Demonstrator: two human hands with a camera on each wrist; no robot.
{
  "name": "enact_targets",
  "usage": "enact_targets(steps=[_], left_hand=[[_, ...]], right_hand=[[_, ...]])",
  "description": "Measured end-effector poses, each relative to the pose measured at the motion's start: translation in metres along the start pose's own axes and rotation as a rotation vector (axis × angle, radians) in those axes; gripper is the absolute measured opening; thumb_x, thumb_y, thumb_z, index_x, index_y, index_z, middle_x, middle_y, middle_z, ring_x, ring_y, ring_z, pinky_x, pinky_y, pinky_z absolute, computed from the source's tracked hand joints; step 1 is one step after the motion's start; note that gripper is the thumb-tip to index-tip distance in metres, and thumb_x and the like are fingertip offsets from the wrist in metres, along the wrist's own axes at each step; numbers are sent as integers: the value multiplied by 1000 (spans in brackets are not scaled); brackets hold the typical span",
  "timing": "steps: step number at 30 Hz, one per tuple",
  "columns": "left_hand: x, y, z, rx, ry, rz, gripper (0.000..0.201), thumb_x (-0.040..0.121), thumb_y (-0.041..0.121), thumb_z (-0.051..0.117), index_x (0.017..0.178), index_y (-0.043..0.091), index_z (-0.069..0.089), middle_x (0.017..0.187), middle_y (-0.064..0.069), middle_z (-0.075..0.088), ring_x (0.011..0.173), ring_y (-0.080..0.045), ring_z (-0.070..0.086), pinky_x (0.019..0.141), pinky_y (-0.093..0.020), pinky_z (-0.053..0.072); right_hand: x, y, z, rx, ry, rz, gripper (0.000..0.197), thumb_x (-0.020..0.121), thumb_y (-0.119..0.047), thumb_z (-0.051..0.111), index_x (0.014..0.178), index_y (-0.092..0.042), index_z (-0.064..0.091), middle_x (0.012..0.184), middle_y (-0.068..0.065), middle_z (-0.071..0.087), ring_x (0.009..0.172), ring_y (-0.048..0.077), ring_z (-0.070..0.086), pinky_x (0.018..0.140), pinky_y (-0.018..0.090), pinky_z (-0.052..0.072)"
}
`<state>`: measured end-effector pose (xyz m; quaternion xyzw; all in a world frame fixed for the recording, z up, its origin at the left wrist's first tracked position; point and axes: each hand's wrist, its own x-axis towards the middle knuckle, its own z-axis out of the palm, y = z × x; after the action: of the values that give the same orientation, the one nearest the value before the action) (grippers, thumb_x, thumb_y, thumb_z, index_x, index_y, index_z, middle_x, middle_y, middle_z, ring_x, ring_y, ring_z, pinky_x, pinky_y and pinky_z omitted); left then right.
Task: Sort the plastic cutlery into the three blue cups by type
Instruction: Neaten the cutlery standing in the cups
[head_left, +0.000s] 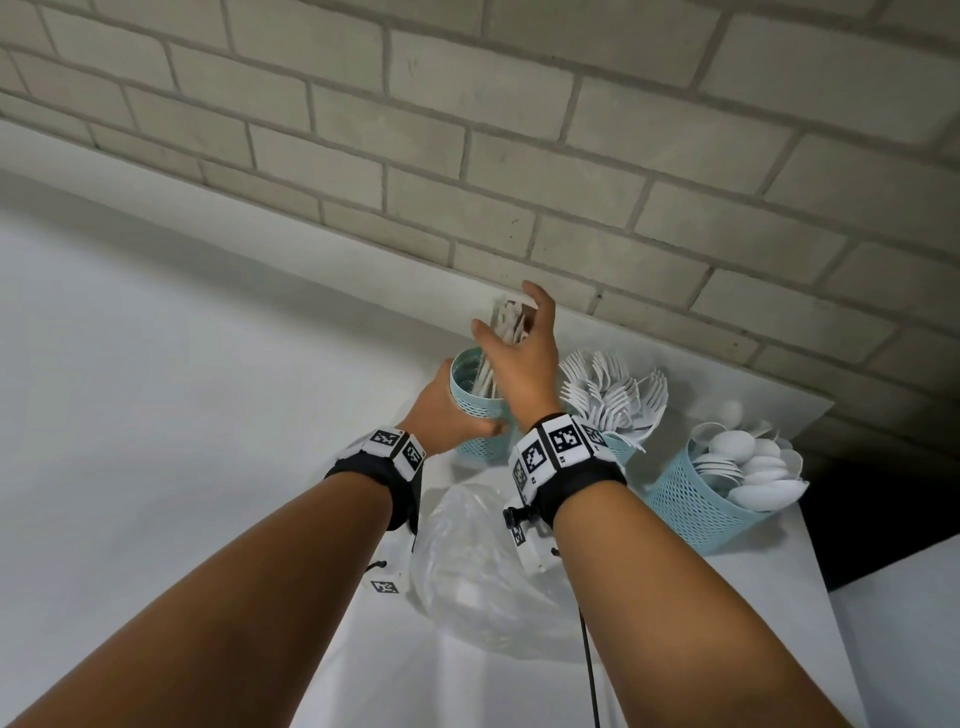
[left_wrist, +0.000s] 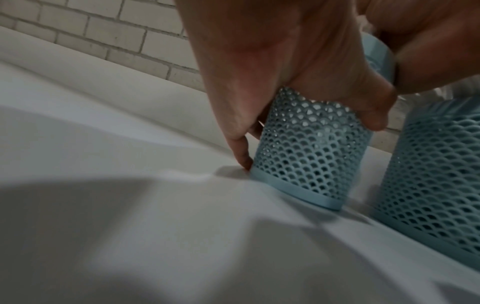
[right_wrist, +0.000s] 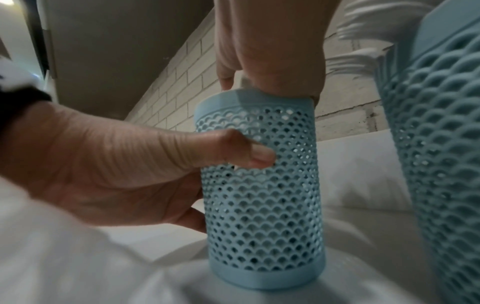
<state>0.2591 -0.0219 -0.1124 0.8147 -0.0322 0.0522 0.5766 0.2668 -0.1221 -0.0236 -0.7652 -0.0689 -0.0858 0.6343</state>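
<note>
My left hand (head_left: 447, 410) grips the perforated left blue cup (right_wrist: 259, 185) standing on the white table (head_left: 156, 364), fingers and thumb curled round its mesh wall. My right hand (head_left: 519, 358) holds a bundle of white knives (head_left: 506, 322) upright in that cup's mouth. Right of this cup stand the fork cup (head_left: 621, 447) and, farther right, the spoon cup (head_left: 691, 499); a clear plastic bag (head_left: 467, 561) lies in front.
</note>
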Motion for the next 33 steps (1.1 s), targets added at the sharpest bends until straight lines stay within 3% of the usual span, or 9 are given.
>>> enact_targets(steps=[4, 11, 15, 17, 22, 25, 27, 30, 33], left_hand=[[0, 0, 0, 13, 12, -3, 102, 46, 41, 87, 131, 18, 37, 121, 3, 56, 110, -12, 58, 96, -40, 50], [0, 0, 0, -13, 17, -20, 96, 50, 32, 89, 129, 17, 38, 119, 2, 58, 108, -13, 59, 95, -37, 50], [0, -1, 0, -13, 9, -13, 99, 46, 37, 91, 130, 22, 40, 118, 4, 61, 107, -14, 61, 94, -43, 51], [0, -1, 0, -5, 5, -18, 99, 45, 39, 91, 128, 21, 40, 115, 3, 62, 105, -14, 63, 92, -44, 52], [-1, 4, -3, -14, -22, -56, 103, 46, 37, 90, 131, 21, 34, 117, 2, 60, 106, -16, 62, 93, -43, 52], [0, 12, -5, -34, -13, -101, 111, 40, 39, 87, 134, 17, 33, 120, -2, 59, 108, -20, 61, 95, -42, 50], [0, 18, -6, -18, -21, -120, 99, 46, 33, 90, 128, 17, 38, 118, -1, 61, 107, -20, 61, 95, -42, 50], [-5, 32, -12, 65, -105, -127, 76, 58, 22, 89, 122, 20, 48, 119, -5, 63, 109, -22, 61, 97, -43, 48], [-20, 60, -21, 245, -201, -278, 66, 72, 31, 78, 127, 4, 53, 128, -22, 57, 118, -31, 56, 103, -40, 44]], right_hand=[[1, -1, 3, -223, -85, -16, 84, 78, -35, 72, 143, -40, 19, 142, -1, 47, 124, 19, 51, 99, 40, 46], [4, -3, 4, -408, -126, -5, 77, 84, -39, 65, 145, -27, 21, 125, 2, 60, 105, 23, 62, 84, 30, 47], [2, 0, 4, -421, -25, -17, 46, 90, -27, 56, 132, -20, 39, 109, 4, 66, 94, 26, 65, 76, 31, 49], [1, 0, 6, -473, -77, -49, 37, 90, -25, 53, 125, -17, 43, 107, 7, 66, 93, 28, 65, 77, 34, 52], [1, -13, -6, -249, -96, 35, 53, 88, -36, 61, 133, -18, 39, 126, 3, 57, 112, 20, 56, 87, 25, 42], [-8, -17, -14, -235, -85, -17, 54, 88, -30, 63, 135, -17, 40, 135, 2, 50, 121, 19, 50, 94, 29, 42], [-16, -22, -20, -228, -81, -54, 50, 88, -24, 62, 134, -16, 42, 137, 3, 49, 121, 17, 49, 98, 29, 42], [-25, -28, -34, -247, -65, -109, 42, 89, -20, 60, 129, -14, 48, 134, 2, 51, 111, 12, 49, 90, 21, 36], [-31, -33, -51, -276, 33, -171, 31, 89, -17, 58, 120, -12, 56, 128, 3, 55, 118, 17, 49, 90, 19, 33]])
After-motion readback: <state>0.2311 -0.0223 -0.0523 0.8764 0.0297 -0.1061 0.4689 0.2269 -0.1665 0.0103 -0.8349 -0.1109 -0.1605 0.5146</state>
